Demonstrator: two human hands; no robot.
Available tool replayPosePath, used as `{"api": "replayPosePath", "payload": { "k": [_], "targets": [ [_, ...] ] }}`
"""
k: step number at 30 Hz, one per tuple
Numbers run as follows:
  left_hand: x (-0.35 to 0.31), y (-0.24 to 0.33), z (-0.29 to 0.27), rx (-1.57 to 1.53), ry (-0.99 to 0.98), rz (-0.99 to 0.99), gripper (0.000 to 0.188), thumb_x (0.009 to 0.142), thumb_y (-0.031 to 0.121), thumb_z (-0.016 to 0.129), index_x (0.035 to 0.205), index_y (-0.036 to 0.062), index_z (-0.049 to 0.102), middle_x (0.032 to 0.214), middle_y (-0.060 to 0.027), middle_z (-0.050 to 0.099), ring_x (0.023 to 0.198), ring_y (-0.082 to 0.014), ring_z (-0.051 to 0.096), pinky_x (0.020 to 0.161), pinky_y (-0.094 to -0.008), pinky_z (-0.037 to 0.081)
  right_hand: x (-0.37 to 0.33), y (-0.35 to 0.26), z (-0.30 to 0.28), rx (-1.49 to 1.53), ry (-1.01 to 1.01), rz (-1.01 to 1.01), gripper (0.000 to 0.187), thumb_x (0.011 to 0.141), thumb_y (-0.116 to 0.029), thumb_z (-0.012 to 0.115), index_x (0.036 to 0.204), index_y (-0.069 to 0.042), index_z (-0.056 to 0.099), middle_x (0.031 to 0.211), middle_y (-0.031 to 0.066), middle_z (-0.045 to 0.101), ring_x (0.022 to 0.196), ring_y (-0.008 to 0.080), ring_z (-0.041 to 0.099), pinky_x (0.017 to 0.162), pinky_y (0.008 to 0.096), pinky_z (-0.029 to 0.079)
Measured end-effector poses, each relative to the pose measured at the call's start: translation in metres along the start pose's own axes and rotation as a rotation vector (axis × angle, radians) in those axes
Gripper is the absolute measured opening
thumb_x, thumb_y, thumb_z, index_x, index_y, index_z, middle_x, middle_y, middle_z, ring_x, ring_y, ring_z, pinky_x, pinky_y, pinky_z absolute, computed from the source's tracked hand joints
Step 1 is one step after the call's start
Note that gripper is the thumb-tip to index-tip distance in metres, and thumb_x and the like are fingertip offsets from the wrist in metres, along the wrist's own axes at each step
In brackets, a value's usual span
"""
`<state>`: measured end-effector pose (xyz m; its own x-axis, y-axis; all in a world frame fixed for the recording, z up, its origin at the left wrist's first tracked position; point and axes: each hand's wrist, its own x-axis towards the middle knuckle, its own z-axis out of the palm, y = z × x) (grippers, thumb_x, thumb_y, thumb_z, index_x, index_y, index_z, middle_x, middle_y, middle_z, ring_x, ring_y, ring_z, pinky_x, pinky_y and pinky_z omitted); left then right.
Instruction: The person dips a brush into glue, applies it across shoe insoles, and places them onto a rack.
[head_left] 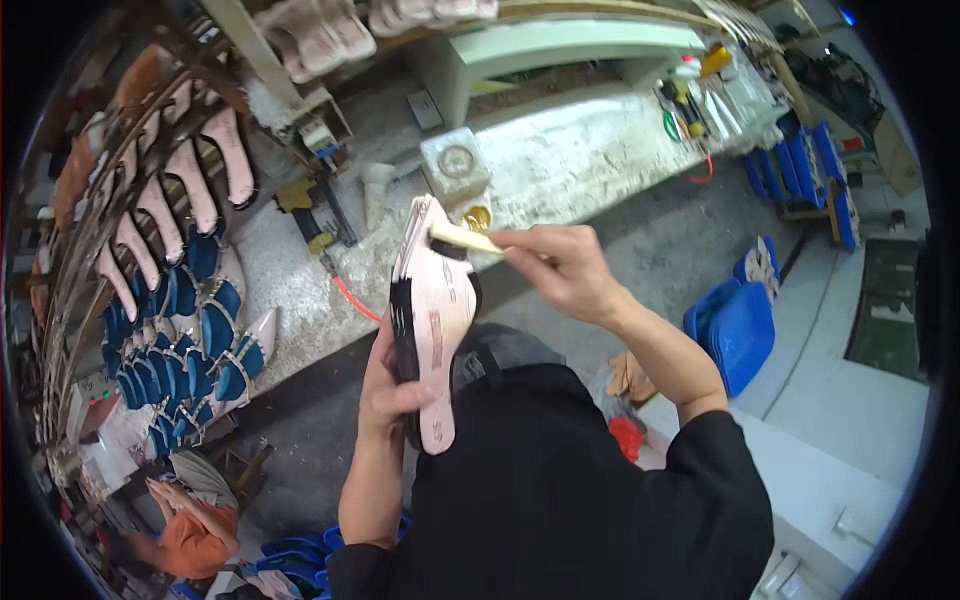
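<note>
In front of my body, my left hand [385, 390] is closed round a pale pink shoe sole [440, 300] with black edges. Its thumb lies across the narrow end, and most of its fingers are hidden behind the sole. The wide end points away from me, toward the bench. My right hand [570, 275] pinches a pale yellow brush [470, 239] by its end. The brush's dark head lies at the upper right edge of the sole; whether it touches is hard to tell. An amber-coloured small thing [478, 217] shows just beyond the brush.
The worn workbench [560, 150] holds a white block [455, 165] with a round hollow and hand tools [690, 105]. Pink soles [190, 180] and blue shoes [190, 350] fill the left rack. Blue bins [735, 335] stand right. A person in orange [200, 540] sits lower left.
</note>
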<state>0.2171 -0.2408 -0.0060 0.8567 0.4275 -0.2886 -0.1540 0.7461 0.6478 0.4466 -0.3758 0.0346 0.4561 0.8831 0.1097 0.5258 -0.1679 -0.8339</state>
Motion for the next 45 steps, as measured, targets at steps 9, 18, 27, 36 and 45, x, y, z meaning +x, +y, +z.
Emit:
{"api": "replayPosePath", "payload": {
  "k": [9, 18, 27, 36, 45],
  "targets": [
    [-0.060, 0.067, 0.012, 0.225, 0.028, 0.077, 0.121, 0.052, 0.014, 0.085, 0.158, -0.0060, 0.029, 0.142, -0.0158, 0.057, 0.131, -0.0260, 0.057, 0.112, -0.0338, 0.042, 0.039, -0.059, -0.007, -0.079, -0.057, -0.537, 0.035, 0.079, -0.001, 0.074, 0.113, -0.008, 0.077, 0.071, 0.0090, 0.066, 0.056, 0.0225, 0.063, 0.052, 0.0329, 0.051],
    [-0.107, 0.082, 0.021, 0.215, 0.044, 0.177, 0.114, 0.050, 0.011, 0.086, 0.152, -0.0094, 0.038, 0.138, -0.0153, 0.060, 0.129, -0.0225, 0.057, 0.111, -0.0324, 0.041, 0.029, -0.109, 0.018, 0.110, -0.031, -0.800, 0.030, 0.079, -0.003, 0.074, 0.108, -0.010, 0.080, 0.069, 0.0046, 0.065, 0.051, 0.0168, 0.059, 0.045, 0.0297, 0.045],
    [-0.150, 0.069, 0.017, 0.214, 0.130, 0.231, 0.109, 0.048, 0.014, 0.093, 0.144, -0.0104, 0.047, 0.127, -0.0171, 0.067, 0.120, -0.0252, 0.065, 0.103, -0.0362, 0.050, 0.052, -0.104, 0.002, 0.175, -0.131, -0.469, 0.021, 0.090, -0.001, 0.067, 0.109, -0.001, 0.077, 0.067, 0.0084, 0.067, 0.051, 0.0143, 0.056, 0.048, 0.0295, 0.042],
    [-0.172, 0.048, 0.001, 0.172, 0.251, 0.354, 0.122, 0.048, 0.014, 0.091, 0.151, -0.0108, 0.032, 0.141, -0.0254, 0.055, 0.126, -0.0344, 0.060, 0.105, -0.0438, 0.050, 0.082, -0.119, -0.017, 0.197, -0.270, -0.627, 0.018, 0.090, -0.005, 0.073, 0.108, -0.004, 0.077, 0.079, 0.0090, 0.073, 0.060, 0.0201, 0.064, 0.054, 0.0329, 0.046],
    [-0.134, 0.055, 0.014, -0.092, 0.242, 0.427, 0.115, 0.051, 0.009, 0.081, 0.152, -0.0123, 0.030, 0.144, -0.0268, 0.051, 0.134, -0.0382, 0.053, 0.113, -0.0439, 0.042, 0.069, -0.126, -0.017, 0.234, -0.324, -0.696, 0.023, 0.088, -0.006, 0.076, 0.111, -0.007, 0.078, 0.069, 0.0068, 0.069, 0.052, 0.0172, 0.061, 0.046, 0.0310, 0.045]
  ]
}}
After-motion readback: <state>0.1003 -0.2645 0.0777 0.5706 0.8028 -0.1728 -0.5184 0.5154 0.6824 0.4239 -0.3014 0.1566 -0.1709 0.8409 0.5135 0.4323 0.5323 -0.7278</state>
